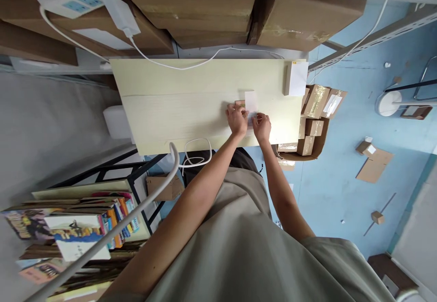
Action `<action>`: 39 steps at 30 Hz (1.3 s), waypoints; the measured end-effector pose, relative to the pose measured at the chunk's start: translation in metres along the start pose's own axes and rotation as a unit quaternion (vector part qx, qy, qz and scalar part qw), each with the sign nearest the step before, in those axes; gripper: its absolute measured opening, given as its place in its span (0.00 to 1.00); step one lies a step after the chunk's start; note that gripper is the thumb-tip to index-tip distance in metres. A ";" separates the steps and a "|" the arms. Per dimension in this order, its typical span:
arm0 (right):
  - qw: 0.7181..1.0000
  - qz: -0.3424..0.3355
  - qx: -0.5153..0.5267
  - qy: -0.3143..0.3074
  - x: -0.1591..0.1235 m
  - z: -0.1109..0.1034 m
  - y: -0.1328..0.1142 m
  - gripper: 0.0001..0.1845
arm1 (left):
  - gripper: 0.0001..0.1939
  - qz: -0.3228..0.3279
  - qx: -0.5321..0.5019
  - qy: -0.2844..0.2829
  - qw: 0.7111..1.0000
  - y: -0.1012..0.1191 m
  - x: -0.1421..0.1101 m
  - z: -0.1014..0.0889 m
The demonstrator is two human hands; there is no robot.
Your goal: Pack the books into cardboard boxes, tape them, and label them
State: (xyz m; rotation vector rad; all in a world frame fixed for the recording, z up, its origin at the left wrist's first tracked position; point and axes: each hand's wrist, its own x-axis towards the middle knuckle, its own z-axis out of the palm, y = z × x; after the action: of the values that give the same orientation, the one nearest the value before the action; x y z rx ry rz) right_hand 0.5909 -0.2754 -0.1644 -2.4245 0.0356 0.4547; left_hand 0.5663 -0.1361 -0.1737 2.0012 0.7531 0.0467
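My left hand rests over the pale yellow table, its fingers curled down at the left edge of a white paper slip. Under those fingers a small orange-brown printed piece shows in part. Close by on the right, my right hand has its thumb and fingers pinched together beside a pale bluish piece at the slip's lower end. What exactly lies between the fingertips of either hand is too small to make out.
A white box stands at the table's far right corner. A white cable runs along the back edge. Cardboard boxes line the shelf behind. A grey tube crosses at front left. A carton of taped parcels sits at right.
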 end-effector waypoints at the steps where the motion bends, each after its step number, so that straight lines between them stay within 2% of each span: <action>1: 1.000 0.013 0.006 -0.005 0.003 0.001 -0.001 0.14 | 0.08 -0.018 0.003 0.002 1.000 -0.001 0.001 0.000; 5: 0.997 0.042 0.018 -0.054 0.009 -0.005 -0.010 0.11 | 0.10 -0.079 -0.012 0.006 0.997 -0.001 0.008 -0.006; 7: 0.999 0.024 0.009 -0.041 0.005 -0.011 -0.017 0.09 | 0.10 -0.085 -0.040 0.007 0.996 0.000 0.008 -0.013; 11: 0.998 -0.052 -0.031 0.021 -0.016 -0.015 -0.039 0.10 | 0.04 0.011 -0.126 -0.064 0.990 0.009 -0.010 -0.034; 12: 0.997 -0.065 -0.040 0.027 -0.022 -0.014 -0.046 0.10 | 0.05 0.029 -0.150 -0.080 0.985 0.012 -0.017 -0.040; 14: 0.995 -0.084 -0.053 0.023 -0.036 -0.007 -0.060 0.09 | 0.11 0.026 -0.187 -0.093 0.978 0.015 -0.029 -0.054; 17: 0.991 -0.125 -0.040 -0.036 -0.052 0.004 -0.077 0.08 | 0.12 -0.039 -0.195 -0.087 0.976 0.011 -0.037 -0.076; 21: 0.975 -0.167 0.025 -0.146 -0.056 0.012 -0.082 0.19 | 0.08 -0.116 -0.149 -0.067 0.980 -0.011 -0.028 -0.097; 26: 0.989 -0.080 -0.001 -0.124 -0.032 0.024 -0.068 0.23 | 0.12 -0.156 -0.077 -0.012 0.985 -0.036 -0.010 -0.100; 32: 0.993 -0.048 -0.051 -0.097 -0.017 0.046 -0.068 0.22 | 0.10 -0.164 -0.029 0.037 0.985 -0.041 -0.006 -0.099; 35: 0.992 -0.017 -0.086 -0.096 -0.016 0.047 -0.070 0.21 | 0.15 -0.151 -0.006 0.029 0.988 -0.040 -0.011 -0.102; 39: 0.993 0.024 -0.050 -0.108 -0.008 0.040 -0.067 0.17 | 0.19 -0.154 -0.008 -0.004 0.988 -0.039 -0.019 -0.107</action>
State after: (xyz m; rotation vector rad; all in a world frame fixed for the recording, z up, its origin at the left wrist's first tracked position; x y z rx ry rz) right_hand 0.5806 -0.1986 -0.1496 -2.4624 -0.0234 0.7540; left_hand 0.4966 -0.0499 -0.1424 1.8475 1.0449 -0.1365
